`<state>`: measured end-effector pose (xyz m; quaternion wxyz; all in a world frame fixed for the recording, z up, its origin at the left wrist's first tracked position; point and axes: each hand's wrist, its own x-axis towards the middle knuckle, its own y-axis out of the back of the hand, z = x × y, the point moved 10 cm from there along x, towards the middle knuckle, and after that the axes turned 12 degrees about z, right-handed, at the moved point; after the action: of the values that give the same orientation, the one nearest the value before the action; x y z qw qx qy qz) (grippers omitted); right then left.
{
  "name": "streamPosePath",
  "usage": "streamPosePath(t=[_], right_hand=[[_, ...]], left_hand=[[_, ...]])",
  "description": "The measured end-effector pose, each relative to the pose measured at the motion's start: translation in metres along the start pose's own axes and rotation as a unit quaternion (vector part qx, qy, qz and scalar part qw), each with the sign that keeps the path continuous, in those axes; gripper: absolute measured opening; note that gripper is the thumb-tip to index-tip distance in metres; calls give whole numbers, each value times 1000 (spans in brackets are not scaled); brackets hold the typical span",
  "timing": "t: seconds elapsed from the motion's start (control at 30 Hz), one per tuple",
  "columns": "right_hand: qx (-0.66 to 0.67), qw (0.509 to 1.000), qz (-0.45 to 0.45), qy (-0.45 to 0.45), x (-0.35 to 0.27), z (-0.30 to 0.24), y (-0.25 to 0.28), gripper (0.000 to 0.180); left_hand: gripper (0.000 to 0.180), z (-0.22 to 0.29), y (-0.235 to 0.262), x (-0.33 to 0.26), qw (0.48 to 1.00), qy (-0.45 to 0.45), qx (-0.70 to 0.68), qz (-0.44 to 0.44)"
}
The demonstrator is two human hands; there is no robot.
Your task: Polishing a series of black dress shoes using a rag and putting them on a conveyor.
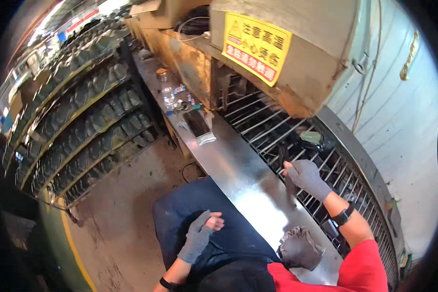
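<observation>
My right hand [307, 180], in a grey fingertip-less glove, is over the edge between the shiny metal bench [236, 168] and a rack of metal bars [343, 168]. Its fingers are closed on a dark, long, narrow object [283, 155] whose kind I cannot make out. On the bars just beyond it lies a dark item with a pale greenish, glossy patch [311, 139]. My left hand [198, 238], gloved the same way, hovers over or rests on my dark-clothed lap [180, 202]. Its fingers are curled together, with nothing visible in them.
A crumpled grey-brown cloth piece [301, 249] sits on the bench near my right arm. Farther along are a dark flat slab [196, 123] on pale cloth and a clear jar [168, 95]. A hood [301, 44] overhangs the bars. Tiered shelves [75, 119] of shoe-shaped forms stand left.
</observation>
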<state>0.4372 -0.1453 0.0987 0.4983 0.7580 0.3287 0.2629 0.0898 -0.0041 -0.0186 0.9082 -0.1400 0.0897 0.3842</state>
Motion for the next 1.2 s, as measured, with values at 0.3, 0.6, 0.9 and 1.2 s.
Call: streamPosePath(t=[0.3, 0.6, 0.9, 1.2], right_hand=[[215, 962, -64, 156, 48, -110, -15, 72], [-190, 968, 163, -14, 122, 212, -20, 81], [-220, 947, -14, 234, 11, 141, -3, 57], [434, 832, 94, -334, -40, 182, -45, 110]], left_hand=[[47, 93, -50, 9, 998, -60, -25, 19], [56, -46, 42, -54, 983, 53, 86, 155], [41, -48, 26, -40, 987, 141, -1, 82], [36, -48, 45, -50, 985, 107, -28, 135]])
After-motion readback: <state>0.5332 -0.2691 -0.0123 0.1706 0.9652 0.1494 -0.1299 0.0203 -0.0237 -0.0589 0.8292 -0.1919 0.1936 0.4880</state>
